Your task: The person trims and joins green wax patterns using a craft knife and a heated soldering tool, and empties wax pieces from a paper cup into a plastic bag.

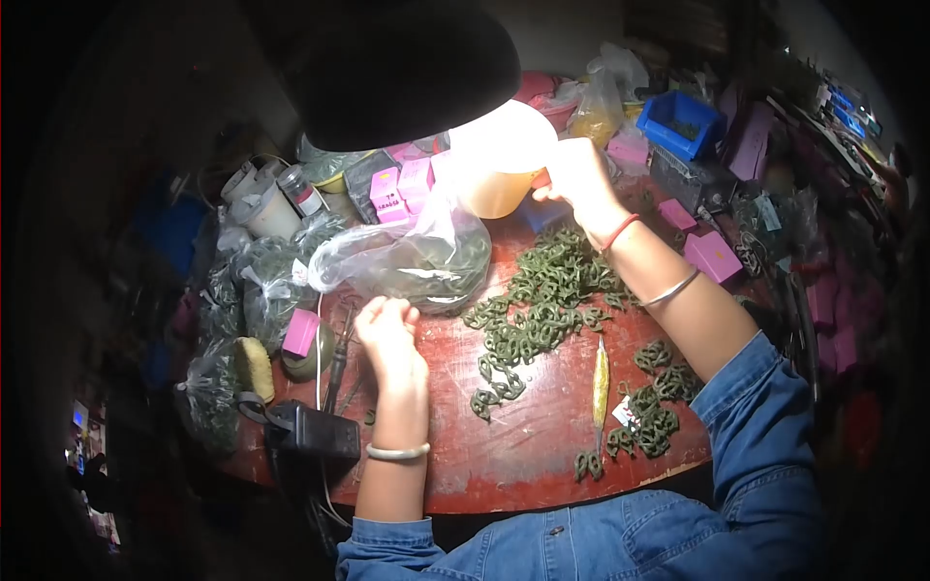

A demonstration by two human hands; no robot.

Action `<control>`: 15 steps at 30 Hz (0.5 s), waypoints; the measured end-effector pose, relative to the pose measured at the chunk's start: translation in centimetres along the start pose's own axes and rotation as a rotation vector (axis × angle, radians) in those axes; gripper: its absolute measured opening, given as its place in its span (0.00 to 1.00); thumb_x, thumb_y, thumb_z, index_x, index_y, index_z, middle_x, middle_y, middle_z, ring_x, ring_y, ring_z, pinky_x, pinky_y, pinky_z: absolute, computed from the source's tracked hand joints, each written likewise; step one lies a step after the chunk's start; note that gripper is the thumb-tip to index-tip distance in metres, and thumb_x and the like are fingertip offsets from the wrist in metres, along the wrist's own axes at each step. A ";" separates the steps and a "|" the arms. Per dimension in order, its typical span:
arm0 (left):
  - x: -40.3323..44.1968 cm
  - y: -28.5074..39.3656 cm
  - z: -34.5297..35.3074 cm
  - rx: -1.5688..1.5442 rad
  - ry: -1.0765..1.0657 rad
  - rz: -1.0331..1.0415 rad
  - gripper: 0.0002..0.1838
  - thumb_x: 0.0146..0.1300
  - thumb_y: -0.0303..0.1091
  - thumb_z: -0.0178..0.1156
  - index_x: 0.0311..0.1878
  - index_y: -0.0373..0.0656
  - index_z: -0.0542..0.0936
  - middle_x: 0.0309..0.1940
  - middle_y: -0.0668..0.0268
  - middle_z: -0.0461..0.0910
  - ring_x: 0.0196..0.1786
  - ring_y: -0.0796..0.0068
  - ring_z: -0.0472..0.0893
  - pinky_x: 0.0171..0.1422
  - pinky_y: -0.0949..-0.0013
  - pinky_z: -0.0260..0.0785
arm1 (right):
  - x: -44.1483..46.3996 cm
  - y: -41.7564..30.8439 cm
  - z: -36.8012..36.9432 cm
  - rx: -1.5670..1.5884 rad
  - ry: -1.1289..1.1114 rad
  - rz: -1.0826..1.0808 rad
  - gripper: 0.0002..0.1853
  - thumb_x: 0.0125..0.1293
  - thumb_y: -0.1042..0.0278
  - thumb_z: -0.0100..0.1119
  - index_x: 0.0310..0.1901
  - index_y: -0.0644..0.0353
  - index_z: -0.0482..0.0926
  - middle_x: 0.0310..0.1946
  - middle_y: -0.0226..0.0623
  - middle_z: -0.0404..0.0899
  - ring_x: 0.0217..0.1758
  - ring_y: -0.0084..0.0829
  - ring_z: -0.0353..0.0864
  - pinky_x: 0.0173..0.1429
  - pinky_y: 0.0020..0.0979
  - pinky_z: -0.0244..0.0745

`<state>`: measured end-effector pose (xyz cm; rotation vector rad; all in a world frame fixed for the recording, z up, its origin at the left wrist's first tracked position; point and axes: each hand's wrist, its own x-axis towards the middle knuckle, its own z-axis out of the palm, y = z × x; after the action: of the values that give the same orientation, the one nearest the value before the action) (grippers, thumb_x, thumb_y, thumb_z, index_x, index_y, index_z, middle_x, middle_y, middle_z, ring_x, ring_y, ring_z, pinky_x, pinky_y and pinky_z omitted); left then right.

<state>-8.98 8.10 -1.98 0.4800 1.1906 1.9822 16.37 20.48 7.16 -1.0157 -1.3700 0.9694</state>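
Note:
My left hand (387, 329), its fingers curled, is at the lower edge of a clear plastic bag (426, 257) with green pieces inside; whether it pinches anything is too small to tell. Up at the bright lamp, my right hand (573, 174) has its fingers closed at the rim of a yellowish cup-like container (499, 192), washed out by glare. A heap of dark green curled pieces (542, 300) spreads over the red table (465, 445) between my hands. A yellow pointed tool (601, 387) lies to its right, beside smaller green clusters (654, 421).
A black lamp head (417, 68) hangs over the far side. Pink boxes (712, 255), a blue bin (681, 126) and filled bags stand around the back and sides. A black box (315, 431) with a cable sits at the left front, near a yellow sponge (255, 368).

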 end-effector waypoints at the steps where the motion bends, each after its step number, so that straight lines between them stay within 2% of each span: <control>1: 0.6 -1.8 -1.1 0.107 -0.038 -0.002 0.05 0.65 0.26 0.61 0.42 0.38 0.77 0.36 0.65 0.79 0.39 0.73 0.81 0.46 0.70 0.79 | -0.5 -0.2 -0.1 0.046 0.023 -0.006 0.14 0.70 0.65 0.52 0.37 0.68 0.83 0.25 0.40 0.84 0.21 0.26 0.83 0.25 0.21 0.73; 3: -1.6 -1.9 -0.1 0.249 -0.186 0.068 0.01 0.65 0.22 0.60 0.39 0.39 0.78 0.35 0.65 0.80 0.37 0.76 0.81 0.43 0.74 0.77 | -1.0 -0.6 -0.8 0.023 0.010 -0.015 0.15 0.71 0.64 0.52 0.37 0.68 0.83 0.25 0.40 0.84 0.21 0.26 0.83 0.25 0.21 0.73; 4: -1.3 -2.1 -0.1 0.310 -0.405 0.101 0.05 0.66 0.19 0.55 0.39 0.36 0.81 0.38 0.63 0.83 0.41 0.76 0.82 0.49 0.73 0.77 | -1.3 -0.8 -1.1 -0.002 0.001 -0.029 0.16 0.71 0.63 0.51 0.38 0.68 0.83 0.25 0.40 0.84 0.21 0.26 0.82 0.26 0.21 0.73; 6: -0.9 -2.5 1.0 0.515 -0.726 0.260 0.10 0.66 0.18 0.52 0.43 0.34 0.83 0.46 0.61 0.84 0.47 0.74 0.83 0.58 0.71 0.75 | -1.5 -1.0 -1.5 0.031 0.018 -0.034 0.16 0.69 0.65 0.53 0.34 0.71 0.83 0.23 0.41 0.84 0.19 0.24 0.82 0.25 0.22 0.77; 8: -0.8 -2.5 2.6 0.691 -0.888 0.283 0.14 0.67 0.18 0.50 0.50 0.34 0.83 0.50 0.62 0.84 0.53 0.73 0.82 0.66 0.69 0.70 | -1.6 -1.2 -1.7 0.022 0.027 -0.029 0.16 0.70 0.64 0.54 0.35 0.70 0.83 0.23 0.40 0.84 0.20 0.23 0.82 0.26 0.22 0.76; 9: -0.3 -3.2 3.2 0.761 -0.891 0.511 0.16 0.65 0.18 0.50 0.51 0.38 0.83 0.50 0.50 0.83 0.55 0.59 0.82 0.65 0.64 0.71 | -1.6 -1.4 -1.7 0.024 0.034 -0.029 0.16 0.70 0.64 0.54 0.35 0.70 0.83 0.23 0.40 0.84 0.20 0.23 0.82 0.26 0.22 0.76; 10: 0.2 -3.6 3.7 0.762 -0.899 0.513 0.16 0.65 0.18 0.50 0.51 0.38 0.83 0.50 0.50 0.83 0.55 0.59 0.82 0.65 0.64 0.71 | -1.6 -1.6 -1.8 0.003 0.063 -0.006 0.16 0.70 0.63 0.54 0.35 0.69 0.83 0.24 0.40 0.84 0.20 0.23 0.82 0.26 0.22 0.76; 12: 1.6 -4.5 4.4 0.993 -0.872 0.929 0.19 0.63 0.16 0.48 0.54 0.37 0.81 0.60 0.49 0.78 0.65 0.55 0.76 0.74 0.60 0.64 | -1.8 -2.4 -2.2 -0.018 0.102 0.016 0.16 0.71 0.62 0.54 0.35 0.69 0.83 0.24 0.39 0.84 0.20 0.22 0.82 0.26 0.22 0.75; 13: 2.3 -4.8 4.5 1.101 -0.848 1.001 0.19 0.62 0.17 0.50 0.55 0.38 0.80 0.64 0.45 0.72 0.70 0.47 0.70 0.76 0.55 0.60 | -2.0 -2.7 -2.5 -0.051 0.090 0.028 0.17 0.72 0.61 0.51 0.38 0.67 0.83 0.25 0.38 0.84 0.22 0.23 0.82 0.27 0.22 0.74; 15: 3.4 -4.8 5.3 1.138 -0.768 1.120 0.17 0.59 0.20 0.58 0.53 0.38 0.81 0.64 0.46 0.72 0.69 0.44 0.68 0.76 0.51 0.58 | -2.6 -3.2 -3.3 -0.085 0.084 0.043 0.17 0.73 0.60 0.48 0.40 0.65 0.83 0.27 0.37 0.83 0.23 0.24 0.81 0.28 0.21 0.72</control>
<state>-5.74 15.11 -3.78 2.6332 1.5247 1.2632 19.56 17.04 9.62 -1.1413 -1.3338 0.8966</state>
